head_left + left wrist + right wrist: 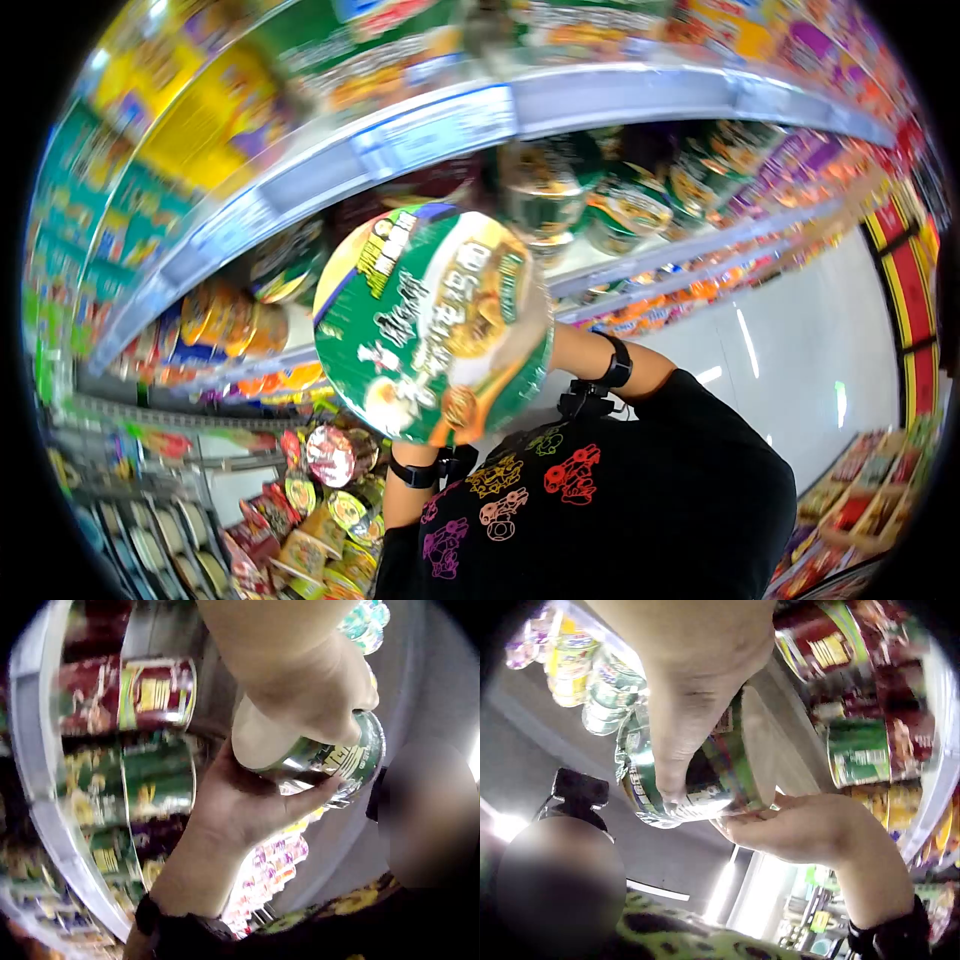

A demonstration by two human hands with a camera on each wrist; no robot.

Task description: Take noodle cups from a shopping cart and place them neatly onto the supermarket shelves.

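A large round instant-noodle cup (435,325) with a green and white lid faces the head camera, hiding most of both hands. The left wrist view has the left hand (319,694) gripping the side of the cup (352,761) from above, while the right hand (251,799) holds it from the other side, thumb along the wall. In the right wrist view, the right hand (694,705) wraps over the green side of the cup (731,765). The left hand (802,829) supports it near its pale base.
Shelves with a pale price rail (430,130) curve across the front, stocked with noodle cups (625,215) and bright packets. Yellow boxes (200,110) stand at upper left. Piled cups and packets (330,510) lie at lower left. Shiny floor (800,330) shows at right.
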